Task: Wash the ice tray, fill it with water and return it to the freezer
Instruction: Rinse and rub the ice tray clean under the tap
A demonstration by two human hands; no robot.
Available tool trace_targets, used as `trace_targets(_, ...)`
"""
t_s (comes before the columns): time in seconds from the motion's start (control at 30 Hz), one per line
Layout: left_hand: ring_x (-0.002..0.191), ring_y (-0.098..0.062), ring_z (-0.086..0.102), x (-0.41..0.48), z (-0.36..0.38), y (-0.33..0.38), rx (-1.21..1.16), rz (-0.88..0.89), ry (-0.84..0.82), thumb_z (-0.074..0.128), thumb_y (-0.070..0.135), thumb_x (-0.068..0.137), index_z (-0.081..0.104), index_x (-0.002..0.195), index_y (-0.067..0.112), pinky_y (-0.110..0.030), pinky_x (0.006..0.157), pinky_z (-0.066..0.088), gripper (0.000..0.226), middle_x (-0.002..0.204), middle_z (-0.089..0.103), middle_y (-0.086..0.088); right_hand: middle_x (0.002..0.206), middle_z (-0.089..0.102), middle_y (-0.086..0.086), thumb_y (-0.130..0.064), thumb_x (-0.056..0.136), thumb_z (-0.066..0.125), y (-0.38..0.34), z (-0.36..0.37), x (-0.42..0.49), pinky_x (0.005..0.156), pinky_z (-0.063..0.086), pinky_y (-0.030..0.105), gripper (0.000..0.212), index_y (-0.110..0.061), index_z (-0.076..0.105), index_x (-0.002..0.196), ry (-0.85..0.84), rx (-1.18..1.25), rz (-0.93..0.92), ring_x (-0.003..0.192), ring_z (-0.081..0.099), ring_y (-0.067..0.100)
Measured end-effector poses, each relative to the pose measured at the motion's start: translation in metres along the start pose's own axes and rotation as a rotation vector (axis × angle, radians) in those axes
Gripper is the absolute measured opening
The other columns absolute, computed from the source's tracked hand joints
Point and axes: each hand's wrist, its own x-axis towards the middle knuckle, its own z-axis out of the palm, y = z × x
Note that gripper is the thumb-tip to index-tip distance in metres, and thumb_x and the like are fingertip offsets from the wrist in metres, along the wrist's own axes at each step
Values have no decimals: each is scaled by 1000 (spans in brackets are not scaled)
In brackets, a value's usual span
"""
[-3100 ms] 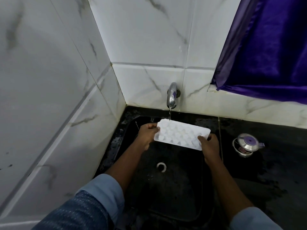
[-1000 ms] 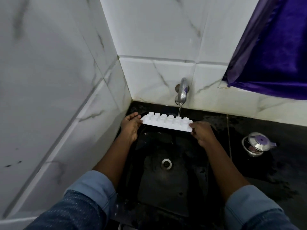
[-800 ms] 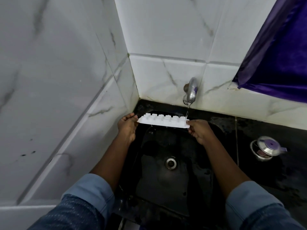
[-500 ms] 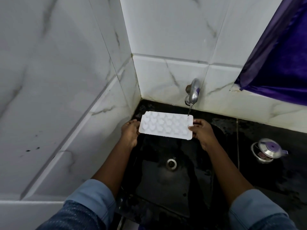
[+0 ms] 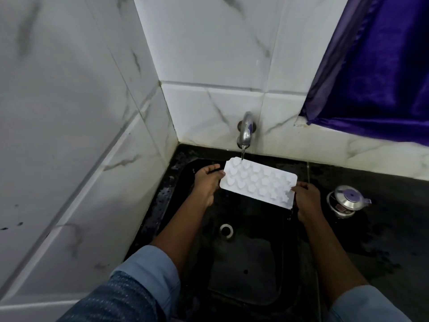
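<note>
A home kitchen: black sink [image 5: 243,263], wall tap [image 5: 245,131], marble-look tiles [image 5: 209,112]

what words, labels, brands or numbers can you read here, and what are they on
None can be read.
Steel container: a reddish patch under its lid, maybe a label, too blurred to read.
Ice tray: only moulded heart and star shapes, no words.

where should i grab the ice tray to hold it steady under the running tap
Take the ice tray by the flat rim at its two short ends, coming in from either side, as the left hand and right hand do. The shaped cells cover the middle, and the tap runs onto them, so an end grip leaves them open to the water.
</note>
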Motion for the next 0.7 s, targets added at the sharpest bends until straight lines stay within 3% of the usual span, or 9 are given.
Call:
trace_targets(0.07, 81, -23, 75, 0, 1, 2, 29, -13, 20, 72, -3, 94, 66, 118, 8, -36, 72, 62, 27, 102, 78, -16, 92, 65, 17, -4, 101, 61, -7, 1, -9, 44, 48, 20, 4, -7, 61, 103, 12, 19, -21, 69, 60, 22)
trace_targets(0.17, 88, -26, 75, 3, -11, 3, 63, -23, 75, 68, 2, 96, 68, 121, 8, -35, 68, 62, 25, 110, 78, -16, 99, 68, 22, -20, 101, 64, -7, 13, -10, 57, 48, 26, 14, -7, 63, 105, -39, -20, -88, 72, 62, 22)
trace_targets(0.23, 95, -31, 73, 12, -21, 0, 84, -16, 135, 66, 5, 96, 69, 119, 4, -38, 74, 61, 23, 116, 75, -18, 101, 70, 15, -33, 100, 66, -12, 27, -21, 65, 53, 32, 21, -12, 63, 103, -95, -63, -147, 80, 66, 21)
trace_targets(0.3, 89, -30, 70, 12, -27, 0, 73, -12, 175, 63, 16, 99, 70, 110, 2, -37, 74, 59, 19, 113, 75, -22, 102, 69, 7, -45, 100, 63, -15, 40, -33, 80, 54, 38, 30, -16, 60, 105, -146, -117, -197, 91, 66, 20)
trace_targets(0.43, 101, -30, 75, 5, -29, 1, 31, 24, 203, 43, 56, 108, 73, 117, 10, -39, 90, 60, 55, 112, 78, -13, 92, 56, -3, -45, 106, 53, -11, 52, -58, 70, 41, 32, 34, -12, 46, 114, -204, -286, -410, 81, 55, 7)
trace_targets(0.53, 105, -29, 73, 1, -34, 1, -169, -58, 152, 37, 79, 98, 72, 124, 15, -41, 89, 60, 77, 118, 77, -13, 105, 61, -7, -40, 107, 52, 0, 51, -66, 79, 45, 23, 27, -16, 46, 118, -238, -209, -516, 93, 59, -5)
trace_targets(0.6, 106, -33, 70, -6, -36, 1, -291, -111, 143, 48, 68, 101, 67, 125, 9, -44, 85, 59, 66, 120, 74, -18, 115, 64, -10, -38, 108, 52, 9, 51, -65, 92, 45, 19, 16, -22, 52, 112, -245, -78, -500, 105, 60, -9)
trace_targets(0.67, 104, -35, 68, -7, -40, -1, -303, -127, 159, 61, 28, 106, 62, 126, 4, -51, 84, 60, 31, 126, 68, -24, 98, 65, -12, -33, 107, 57, 14, 51, -61, 90, 47, 28, 13, -26, 56, 96, -242, 65, -391, 96, 62, 4)
trace_targets(0.7, 102, -35, 67, -11, -43, -1, -305, -129, 155, 60, 7, 104, 58, 130, 4, -52, 81, 60, 26, 127, 66, -24, 89, 62, -8, -29, 104, 62, 14, 51, -57, 84, 46, 34, 18, -23, 55, 88, -230, 98, -336, 90, 60, 11)
